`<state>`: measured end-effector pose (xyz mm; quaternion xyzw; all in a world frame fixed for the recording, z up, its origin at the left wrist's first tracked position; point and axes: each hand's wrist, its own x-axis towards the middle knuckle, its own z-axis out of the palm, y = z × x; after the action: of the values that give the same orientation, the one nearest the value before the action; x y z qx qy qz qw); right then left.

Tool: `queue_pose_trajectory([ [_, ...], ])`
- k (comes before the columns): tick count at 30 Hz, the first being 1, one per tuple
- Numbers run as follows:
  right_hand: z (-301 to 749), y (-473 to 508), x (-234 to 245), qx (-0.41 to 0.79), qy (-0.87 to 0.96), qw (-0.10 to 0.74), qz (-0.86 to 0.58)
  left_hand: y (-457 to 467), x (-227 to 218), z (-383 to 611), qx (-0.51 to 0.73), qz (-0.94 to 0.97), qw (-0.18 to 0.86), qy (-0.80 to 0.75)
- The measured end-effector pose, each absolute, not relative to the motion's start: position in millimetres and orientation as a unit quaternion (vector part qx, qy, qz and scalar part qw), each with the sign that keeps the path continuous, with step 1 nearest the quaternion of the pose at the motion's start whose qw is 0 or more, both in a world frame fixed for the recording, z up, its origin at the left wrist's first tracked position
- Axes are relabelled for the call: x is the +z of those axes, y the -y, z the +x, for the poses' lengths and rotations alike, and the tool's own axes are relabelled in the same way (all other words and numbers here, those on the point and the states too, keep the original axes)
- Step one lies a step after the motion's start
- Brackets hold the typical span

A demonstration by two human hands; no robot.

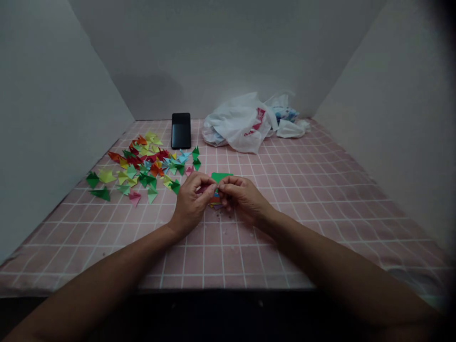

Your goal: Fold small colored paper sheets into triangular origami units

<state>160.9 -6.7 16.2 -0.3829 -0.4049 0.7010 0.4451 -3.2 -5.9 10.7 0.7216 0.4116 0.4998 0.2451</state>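
My left hand (192, 199) and my right hand (244, 194) meet near the middle of the table, thumbs and forefingers pinched tip to tip. Whatever sits between those fingertips is too small and too covered to make out; a bit of green shows there. Just behind and beneath the hands lies a stack of coloured paper, with a green sheet (223, 176) at its far side and orange, blue and yellow edges showing lower down. To the left of my left hand spreads a pile of small folded paper shapes (146, 178) in green, yellow, red, orange, blue and pink.
A black phone (181, 130) lies behind the folded shapes. Crumpled white plastic bags (242, 121) rest along the back wall, with a smaller bag (292, 128) to their right. A pink checked cloth (313, 190) covers the table, and pale walls stand on three sides.
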Motion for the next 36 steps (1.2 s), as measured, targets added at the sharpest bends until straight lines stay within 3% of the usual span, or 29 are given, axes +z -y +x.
queue_pose_trajectory([
  [9,160.2,6.4,14.9,0.714,0.383,0.455,-0.369,3.5,7.8,-2.5,0.514,0.689,0.306,-0.411],
  [16,159.5,5.9,15.3,0.710,0.383,0.460,-0.371,4.8,6.1,0.2,0.504,0.640,0.412,-0.410],
  [25,160.1,4.8,13.9,0.708,0.386,0.456,-0.376,1.8,8.4,-3.5,0.501,0.708,0.288,-0.405],
  [36,158.7,6.9,15.4,0.707,0.378,0.456,-0.387,0.5,10.7,-6.8,0.500,0.697,0.287,-0.426],
])
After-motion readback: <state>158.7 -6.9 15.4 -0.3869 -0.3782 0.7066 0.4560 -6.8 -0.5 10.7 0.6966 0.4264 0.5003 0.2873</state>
